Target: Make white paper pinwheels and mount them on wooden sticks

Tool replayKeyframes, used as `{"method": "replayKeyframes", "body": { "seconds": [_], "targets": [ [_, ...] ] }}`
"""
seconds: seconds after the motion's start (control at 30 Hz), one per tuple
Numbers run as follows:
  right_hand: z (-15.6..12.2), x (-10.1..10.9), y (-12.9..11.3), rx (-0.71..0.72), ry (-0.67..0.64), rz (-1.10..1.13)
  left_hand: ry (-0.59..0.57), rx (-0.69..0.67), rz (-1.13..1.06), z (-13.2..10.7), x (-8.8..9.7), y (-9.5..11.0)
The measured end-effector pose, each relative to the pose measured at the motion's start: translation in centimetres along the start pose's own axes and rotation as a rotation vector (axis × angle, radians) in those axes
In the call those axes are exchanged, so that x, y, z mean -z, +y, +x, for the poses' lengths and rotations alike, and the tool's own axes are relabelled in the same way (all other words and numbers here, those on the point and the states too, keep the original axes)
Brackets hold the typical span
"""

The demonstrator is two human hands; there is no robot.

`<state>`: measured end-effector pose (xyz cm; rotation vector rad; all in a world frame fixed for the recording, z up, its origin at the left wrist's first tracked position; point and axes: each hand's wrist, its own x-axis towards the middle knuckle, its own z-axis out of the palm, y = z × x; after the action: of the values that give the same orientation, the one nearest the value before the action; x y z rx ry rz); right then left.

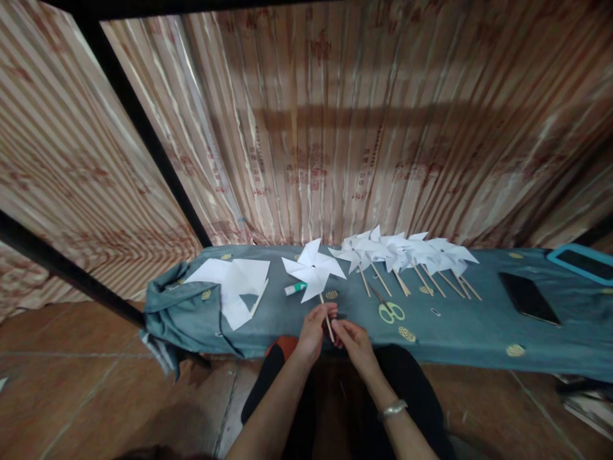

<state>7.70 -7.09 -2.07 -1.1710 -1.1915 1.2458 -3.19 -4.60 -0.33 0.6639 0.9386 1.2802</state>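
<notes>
A white paper pinwheel [313, 267] on a thin wooden stick is held upright over the near edge of the cloth-covered bench. My left hand [312, 331] is closed round the stick below the blades. At the stick's lower end, my right hand [353, 340] pinches with thumb and fingers, partly hiding what lies between them. Behind the pinwheel lies a glue stick [295, 289] with a green band. Scissors [390, 311] with pale green handles rest to the right of my hands. Several finished pinwheels [405, 252] lie overlapping in a row beyond, sticks toward me.
White paper sheets [239, 281] lie on the left of the green cloth [464, 338]. A black phone [529, 298] and a blue-framed device [582, 263] sit at the right. Dark metal posts [148, 147] and a striped curtain [311, 140] stand behind the bench.
</notes>
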Motion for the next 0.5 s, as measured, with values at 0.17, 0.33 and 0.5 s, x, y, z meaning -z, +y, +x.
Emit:
{"method": "replayKeyframes", "body": {
  "seconds": [0.17,0.33,0.5],
  "targets": [
    [0.7,-0.2,-0.3,-0.054,-0.053,0.049,-0.019,0.007,0.023,0.3,-0.2,-1.2],
    [1.1,-0.5,-0.5,-0.099,-0.045,0.086,0.002,0.068,0.014,0.6,-0.3,-1.3],
    [1.5,-0.4,-0.8,-0.099,-0.022,0.118,0.060,0.068,-0.022,0.6,-0.4,-1.0]
  ]
}}
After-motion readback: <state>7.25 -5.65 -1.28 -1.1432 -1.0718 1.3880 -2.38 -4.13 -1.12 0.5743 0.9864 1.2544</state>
